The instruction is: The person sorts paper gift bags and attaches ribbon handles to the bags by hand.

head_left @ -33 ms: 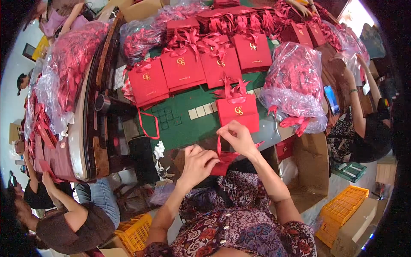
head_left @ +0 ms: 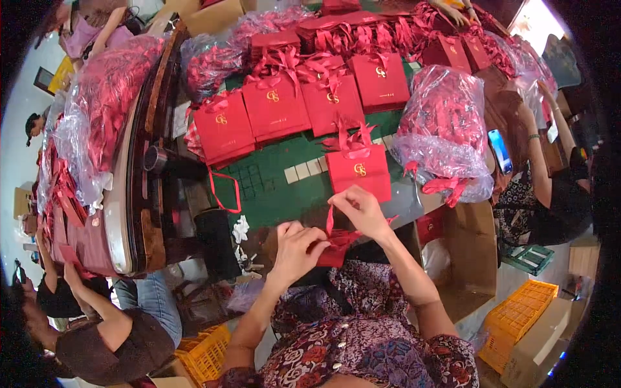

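Observation:
At the near edge of the table, my right hand [head_left: 361, 210] pinches a red ribbon [head_left: 330, 221] and holds it up. Below and to the left, my left hand [head_left: 299, 251] is closed on a small red gift bag [head_left: 331, 258], which is partly hidden by my fingers. More ribbon lies loose across that bag's top. Just beyond my hands, another red gift bag [head_left: 358, 174] with gold print lies flat, its ribbon handles spread at its far end.
Stacks of red gift bags [head_left: 275, 107] line the green tabletop [head_left: 265, 200]. A plastic sack of red bags [head_left: 443, 116] stands right, beside a phone [head_left: 500, 151]. An open cardboard box [head_left: 475, 252] and a yellow crate [head_left: 517, 317] are lower right. Co-workers sit on both sides.

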A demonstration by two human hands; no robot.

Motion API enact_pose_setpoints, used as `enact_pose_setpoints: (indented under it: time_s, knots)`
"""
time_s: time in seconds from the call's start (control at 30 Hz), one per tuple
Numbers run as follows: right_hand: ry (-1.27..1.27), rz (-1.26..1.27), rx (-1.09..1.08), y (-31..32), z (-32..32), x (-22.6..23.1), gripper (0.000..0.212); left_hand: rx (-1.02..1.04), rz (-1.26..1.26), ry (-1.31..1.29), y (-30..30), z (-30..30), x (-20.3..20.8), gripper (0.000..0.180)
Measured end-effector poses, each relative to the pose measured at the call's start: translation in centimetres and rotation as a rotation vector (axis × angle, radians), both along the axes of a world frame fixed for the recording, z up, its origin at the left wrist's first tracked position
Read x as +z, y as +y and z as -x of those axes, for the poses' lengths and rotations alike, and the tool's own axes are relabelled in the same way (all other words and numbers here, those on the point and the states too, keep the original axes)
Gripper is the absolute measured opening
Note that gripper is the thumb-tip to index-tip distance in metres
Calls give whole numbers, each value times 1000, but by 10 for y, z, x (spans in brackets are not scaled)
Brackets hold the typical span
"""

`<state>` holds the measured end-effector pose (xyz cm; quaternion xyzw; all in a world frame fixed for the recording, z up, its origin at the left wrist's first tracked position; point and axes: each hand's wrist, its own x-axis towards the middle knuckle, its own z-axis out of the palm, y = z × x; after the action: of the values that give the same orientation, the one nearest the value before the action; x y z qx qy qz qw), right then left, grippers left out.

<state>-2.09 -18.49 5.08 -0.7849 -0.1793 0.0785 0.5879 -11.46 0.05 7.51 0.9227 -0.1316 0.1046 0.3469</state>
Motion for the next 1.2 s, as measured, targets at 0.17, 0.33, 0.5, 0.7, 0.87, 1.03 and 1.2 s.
enact_pose_setpoints:
  time_s: [0.17, 0.33, 0.5, 0.7, 0.87, 1.03, 1.2]
  knots:
    - [111, 96, 142, -27, 21, -18, 27, 144, 15, 27, 11, 0, -2, 16]
    - [-90, 224, 402, -42, 45, -16, 29, 202, 56, 53, 16, -6, -2, 16]
    - [107, 85, 354, -43, 57, -18, 17, 202, 49, 88, 19, -10, -7, 16]
    - [-20, 131, 163, -38, 60, 5, 14, 219, 48, 122, 25, -19, -24, 17]
    - [-536, 362, 49, -39, 50, 24, 21, 237, 33, 245, 29, -23, -43, 20]
    - [-539, 292, 69, -21, 48, 28, 26, 188, 46, -27, 13, -21, -32, 30]
    - [-487, 204, 97, 3, 46, 21, 25, -38, 420, 250, -10, -2, 6, 43]
